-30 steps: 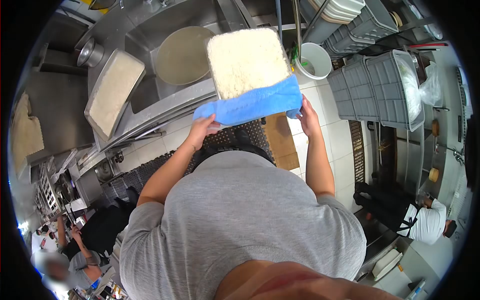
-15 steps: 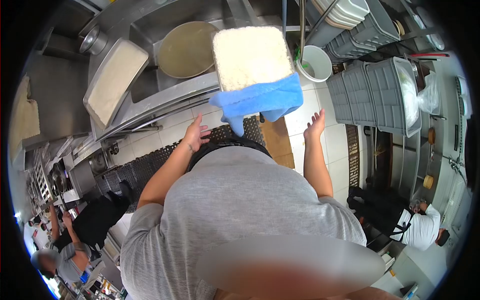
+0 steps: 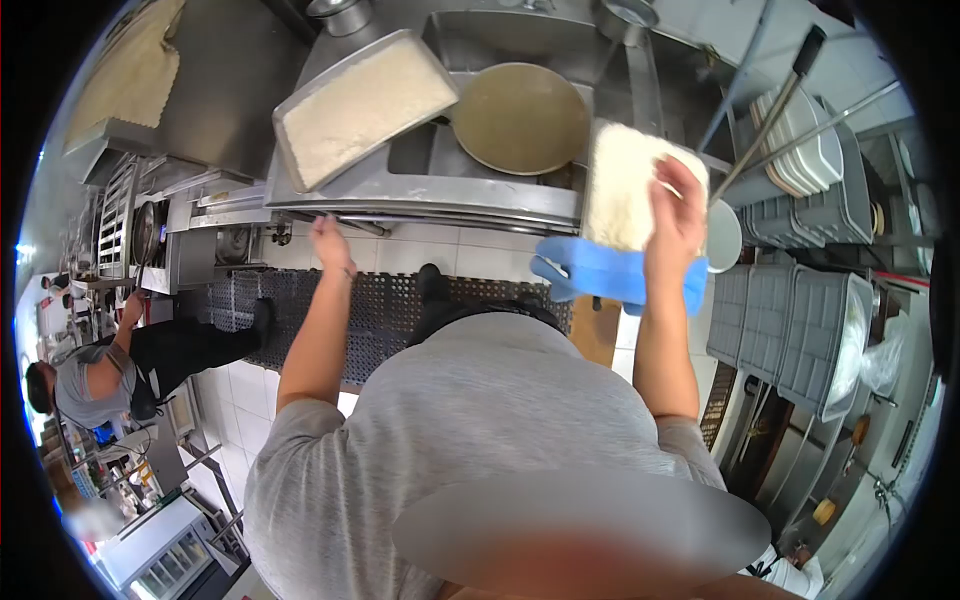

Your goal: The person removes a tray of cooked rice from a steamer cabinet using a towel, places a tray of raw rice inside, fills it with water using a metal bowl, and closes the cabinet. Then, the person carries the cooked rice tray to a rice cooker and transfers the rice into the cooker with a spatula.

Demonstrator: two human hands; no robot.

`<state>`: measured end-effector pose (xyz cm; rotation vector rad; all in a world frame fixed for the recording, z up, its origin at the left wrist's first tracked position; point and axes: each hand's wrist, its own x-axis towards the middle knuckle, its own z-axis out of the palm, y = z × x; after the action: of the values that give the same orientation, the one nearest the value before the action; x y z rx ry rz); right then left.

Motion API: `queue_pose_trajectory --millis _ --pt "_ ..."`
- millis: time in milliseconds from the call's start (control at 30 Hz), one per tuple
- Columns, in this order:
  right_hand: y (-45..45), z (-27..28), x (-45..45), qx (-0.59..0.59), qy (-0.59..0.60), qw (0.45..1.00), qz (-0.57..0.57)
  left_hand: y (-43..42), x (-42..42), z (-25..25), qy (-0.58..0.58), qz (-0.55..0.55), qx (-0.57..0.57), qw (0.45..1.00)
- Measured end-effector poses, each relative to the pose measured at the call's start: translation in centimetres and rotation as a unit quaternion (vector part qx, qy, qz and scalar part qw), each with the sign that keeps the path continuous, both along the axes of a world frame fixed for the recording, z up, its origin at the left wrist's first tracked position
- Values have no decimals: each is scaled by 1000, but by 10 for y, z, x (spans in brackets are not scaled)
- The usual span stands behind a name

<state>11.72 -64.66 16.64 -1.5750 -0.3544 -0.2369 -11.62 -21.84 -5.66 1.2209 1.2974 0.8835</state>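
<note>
My right hand (image 3: 678,210) is over a deep pan of white grains (image 3: 622,190) that look like rice; its fingers are loosely apart with nothing in them. I cannot tell whether it touches the grains. A blue towel (image 3: 590,268) hangs over the pan's near edge, below my right wrist. My left hand (image 3: 330,245) is in the air before the sink counter's front edge, empty, fingers slightly bent. Beyond it, a second metal pan of the same white grains (image 3: 365,112) lies at an angle on the counter. A round vessel of murky liquid (image 3: 522,118) sits in the sink between the pans.
Grey crates (image 3: 785,335) and a white bucket (image 3: 724,236) stand at my right. A long-handled tool (image 3: 770,115) leans near the sink. A perforated black mat (image 3: 390,305) covers the floor. At far left a co-worker (image 3: 150,370) stands by a cooking area.
My view has turned to the right. My right hand has moved from beside the towel to above the near pan. My left hand has come close to the counter's front edge.
</note>
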Motion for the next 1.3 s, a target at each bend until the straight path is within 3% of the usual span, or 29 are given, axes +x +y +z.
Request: queue_pose_trajectory --millis 67,133,167,200,233,267,333,433,467,567,633,700,767,833,933,1033,1133,1233,1300 --pt "70 -6 19 -71 -11 996 61 52 5 35 23 5 118 993" --pt "137 -34 44 -164 -45 985 42 125 3 29 149 -48 202 967" --pt "155 -49 51 -238 -80 968 3 144 10 37 132 -62 163 976" --pt "167 -52 46 -265 -88 960 -19 186 14 11 145 -74 216 963" --pt "179 -57 39 -296 -92 950 -37 238 18 -22 154 -95 183 966" --pt "186 -61 30 -330 -100 937 -57 247 30 -12 205 -111 225 946" --pt "195 -82 17 -368 -64 926 -57 263 44 -13 182 -134 222 948" --pt "236 -121 15 -375 -25 926 -26 290 50 -31 188 -235 159 940" --pt "258 -127 25 -383 -7 924 -8 276 55 -13 270 -266 187 906" --pt "326 -145 95 -496 37 867 -32 280 52 -29 313 -246 346 850" --pt "363 -210 172 -563 -41 823 -63 261 55 -2 324 -265 278 865" --pt "383 -198 199 -479 82 868 107 243 62 28 272 -291 159 903" --pt "400 -206 202 -397 60 907 128 245 67 29 297 -300 239 874" --pt "406 -207 198 -410 64 903 113 242 71 34 283 -275 206 895" --pt "401 -190 168 -388 98 911 101 248 67 32 133 -277 157 938" --pt "388 -186 146 -345 81 927 119 266 50 6 160 -276 224 921" --pt "361 -180 110 -355 72 922 137 255 23 36 211 -303 183 911" --pt "335 -173 63 -354 89 920 145 257 -10 27 233 -325 227 888" --pt "315 -180 23 -365 101 916 133 264 -41 35 180 -336 126 916"
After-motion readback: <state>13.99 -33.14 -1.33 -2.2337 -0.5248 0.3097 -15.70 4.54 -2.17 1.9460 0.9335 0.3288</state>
